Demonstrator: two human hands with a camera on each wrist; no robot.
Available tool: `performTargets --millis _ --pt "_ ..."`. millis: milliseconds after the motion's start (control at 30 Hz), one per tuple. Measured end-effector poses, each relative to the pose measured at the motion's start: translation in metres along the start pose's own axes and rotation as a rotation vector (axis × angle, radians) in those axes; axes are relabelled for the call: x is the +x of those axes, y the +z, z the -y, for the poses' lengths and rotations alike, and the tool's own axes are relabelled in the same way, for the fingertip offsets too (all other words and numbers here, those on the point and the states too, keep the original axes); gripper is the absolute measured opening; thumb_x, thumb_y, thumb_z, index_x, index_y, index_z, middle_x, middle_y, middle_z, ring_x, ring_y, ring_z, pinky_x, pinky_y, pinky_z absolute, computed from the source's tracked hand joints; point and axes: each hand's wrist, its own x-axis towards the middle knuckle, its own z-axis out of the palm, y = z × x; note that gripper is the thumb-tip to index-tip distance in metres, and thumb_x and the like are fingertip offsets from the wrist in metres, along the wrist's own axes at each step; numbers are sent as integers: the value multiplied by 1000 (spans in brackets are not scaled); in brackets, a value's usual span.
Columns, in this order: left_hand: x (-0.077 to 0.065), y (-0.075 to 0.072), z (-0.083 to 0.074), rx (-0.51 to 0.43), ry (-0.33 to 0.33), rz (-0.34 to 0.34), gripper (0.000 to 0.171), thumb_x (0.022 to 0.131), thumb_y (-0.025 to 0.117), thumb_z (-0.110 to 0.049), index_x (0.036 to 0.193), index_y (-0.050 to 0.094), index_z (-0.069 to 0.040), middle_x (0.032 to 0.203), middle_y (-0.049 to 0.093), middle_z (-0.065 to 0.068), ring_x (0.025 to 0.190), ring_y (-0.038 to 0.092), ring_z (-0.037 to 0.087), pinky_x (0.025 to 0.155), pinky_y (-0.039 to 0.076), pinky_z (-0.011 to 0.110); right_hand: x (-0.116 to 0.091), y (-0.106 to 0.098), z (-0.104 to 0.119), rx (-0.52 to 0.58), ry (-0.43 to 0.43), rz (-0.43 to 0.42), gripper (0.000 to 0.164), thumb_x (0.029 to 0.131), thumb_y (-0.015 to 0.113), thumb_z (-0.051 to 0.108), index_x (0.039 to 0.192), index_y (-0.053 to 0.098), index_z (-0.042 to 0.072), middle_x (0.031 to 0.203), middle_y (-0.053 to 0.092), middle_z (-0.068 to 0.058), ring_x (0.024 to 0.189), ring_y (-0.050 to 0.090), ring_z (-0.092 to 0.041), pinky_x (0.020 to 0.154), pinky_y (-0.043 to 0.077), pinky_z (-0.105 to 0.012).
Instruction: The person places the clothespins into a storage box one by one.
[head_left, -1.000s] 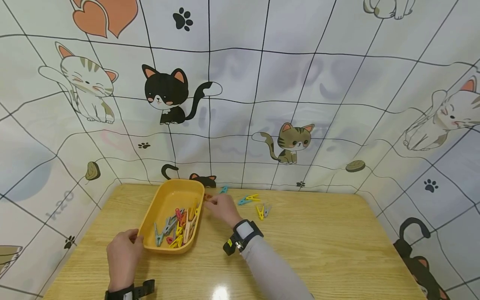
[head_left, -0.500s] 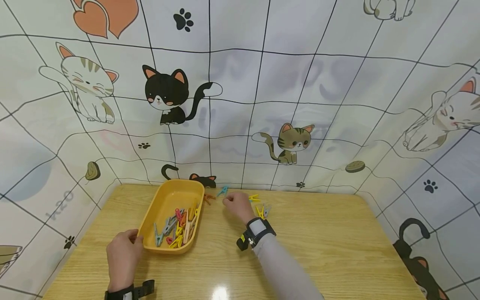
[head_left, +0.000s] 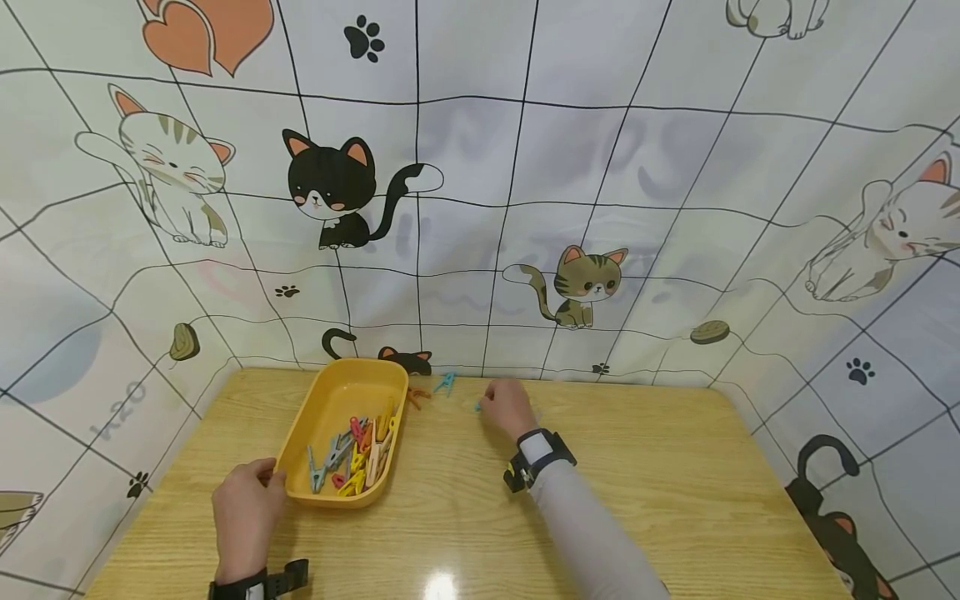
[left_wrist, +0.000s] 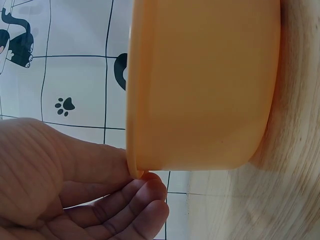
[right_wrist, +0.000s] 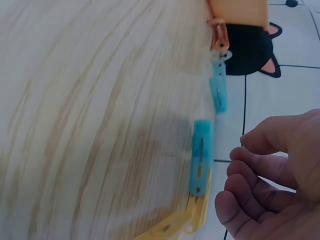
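Observation:
My left hand [head_left: 247, 508] pinches the rim of a yellow plastic tray [head_left: 348, 392] at its near left corner; the left wrist view shows the thumb and fingers at the rim. Inside the tray lies a pile of clothespins [head_left: 363, 450] in several colours. My right hand [head_left: 510, 408] hovers over clothespins on the table, mostly hiding them in the head view. Seen from the right wrist, its loosely curled fingers hold nothing, beside a blue clothespin [right_wrist: 201, 155] and a yellow clothespin [right_wrist: 175, 222]. Farther left lie another blue clothespin [head_left: 445, 383] and an orange clothespin [head_left: 417, 396].
The wooden table [head_left: 637, 483] meets a white cloth backdrop [head_left: 480, 233] printed with cats and grid lines. The orange clothespin lies close against the tray's right side.
My right hand has left the orange clothespin beside the tray and moved right, over the blue and yellow clothespins. The left hand and tray have stayed put.

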Motion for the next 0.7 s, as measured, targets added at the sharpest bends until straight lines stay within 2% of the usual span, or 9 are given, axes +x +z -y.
performTargets --millis 233,367,500,700 --pt "0 0 0 -1 -11 7 26 88 67 4 108 69 20 87 69 31 78 66 42 67 52 52 1 -3 -6 -64 12 22 21 89 69 0 69 66 3 69 55 -3 61 47 -16 54 37 -26" --pt "0 0 0 -4 -17 10 26 88 68 5 109 69 20 88 69 31 78 66 41 68 52 53 2 -5 -7 -132 11 35 16 89 73 1 73 70 1 74 61 -5 67 50 -17 60 43 -29" --pt "0 -1 -1 -4 -8 3 26 87 68 5 108 69 20 88 69 32 77 67 42 68 52 54 3 -6 -9 -170 8 39 8 87 75 1 80 74 -1 82 69 -9 75 60 -21 69 53 -35" --pt "0 -1 -1 -3 -15 6 26 88 67 5 108 69 20 89 69 32 79 66 43 70 52 55 5 -5 -13 -195 -1 42 2 86 74 -2 84 75 -1 88 71 -12 84 67 -27 75 57 -40"
